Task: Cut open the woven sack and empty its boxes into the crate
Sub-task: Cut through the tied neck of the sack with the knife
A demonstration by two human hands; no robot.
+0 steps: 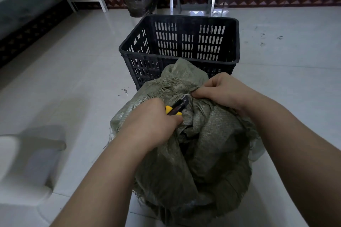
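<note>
My left hand (151,121) is curled round the yellow-and-black knife (178,107), whose tip lies at the bunched neck of the sack (212,143). My right hand (221,90) pinches the gathered cloth just right of the blade. The sack stands on the floor near me, right up against the near side of the black crate (140,52), with its boxes hidden inside. To cut cleanly, I would pull the neck taut with the right pinch, run the blade away from those fingers, and slice shallow so the boxes underneath are not scored.
</note>
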